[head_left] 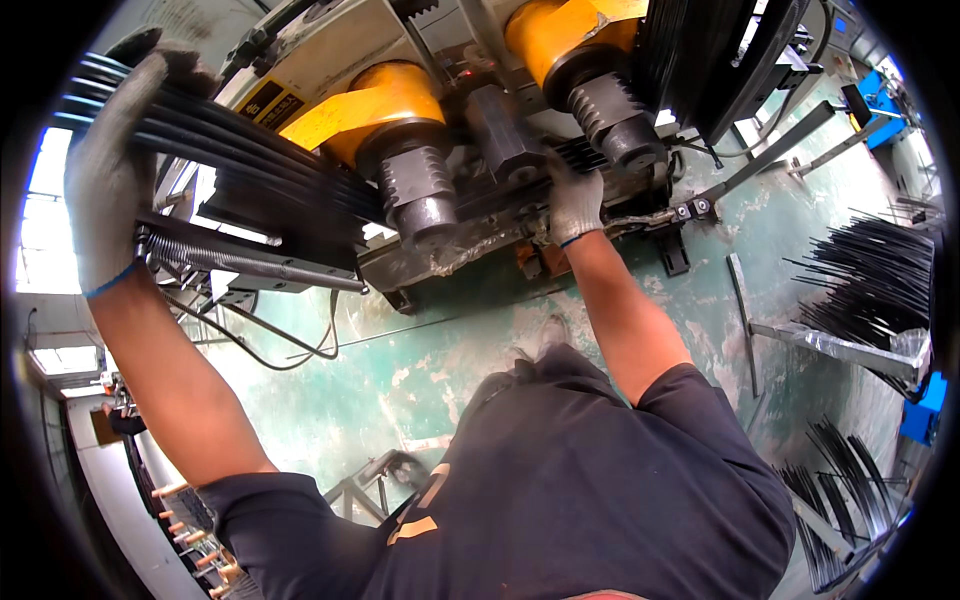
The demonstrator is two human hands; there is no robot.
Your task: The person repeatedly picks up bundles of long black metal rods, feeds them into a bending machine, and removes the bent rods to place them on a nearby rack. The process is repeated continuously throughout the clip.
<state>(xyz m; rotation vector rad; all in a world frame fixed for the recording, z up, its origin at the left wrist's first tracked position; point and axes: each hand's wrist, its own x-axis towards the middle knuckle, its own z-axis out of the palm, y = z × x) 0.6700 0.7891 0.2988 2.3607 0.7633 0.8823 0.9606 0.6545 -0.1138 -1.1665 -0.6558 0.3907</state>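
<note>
Grey knitted fabric covers the left hand (105,185), wrapped around long, thin black rods (250,155) left of the toothed grey steel cylinder (415,185), their long axis slanting down rightward behind it. Right of that cylinder, and nearer it, the similarly gloved right hand (577,200) meets short visible black rod lengths (585,154); its grip I cannot tell.

Workshop, w/ yellow/blk machine (400,95), stacked blk rods (868,268), worn grn floor (400,385).

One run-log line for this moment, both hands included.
left hand: gripping black bars | right hand: beside dark hexagonal block, grip unclear | bars: extending to yellow-and-black machine
</note>
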